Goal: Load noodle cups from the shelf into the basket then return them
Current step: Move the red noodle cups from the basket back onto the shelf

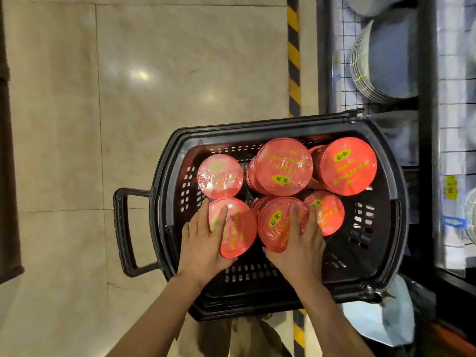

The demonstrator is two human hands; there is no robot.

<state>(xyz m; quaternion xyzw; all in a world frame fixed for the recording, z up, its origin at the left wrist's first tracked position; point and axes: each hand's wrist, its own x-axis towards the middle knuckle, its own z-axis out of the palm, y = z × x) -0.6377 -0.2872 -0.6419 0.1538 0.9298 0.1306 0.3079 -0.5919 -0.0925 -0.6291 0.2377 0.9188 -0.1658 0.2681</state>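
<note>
Pale glossy floor tiles (144, 99) run under a black plastic basket (396, 191), which sits just beside a dark shelf (425, 73) on the person's right. Six red-lidded noodle cups fill the basket; two of them ride higher at the far side of the basket and look stacked on others. The left hand (206, 243) holds the near-left cup (239, 228), fingers spread over its lid and thumb under the near edge. The right hand (301, 240) grips the middle cup (277, 222) the same way, with its fingers reaching onto the neighbouring cup (328, 212) toward the shelf side of the basket.

The risk, as I judge it, is slip: the lids are film-wrapped and shiny, and each hand holds mostly from the top. Lifting both at once could let one tilt and drop. The right fingers may also drag that neighbour along, and knocking the higher cups at the far side could topple them
</note>
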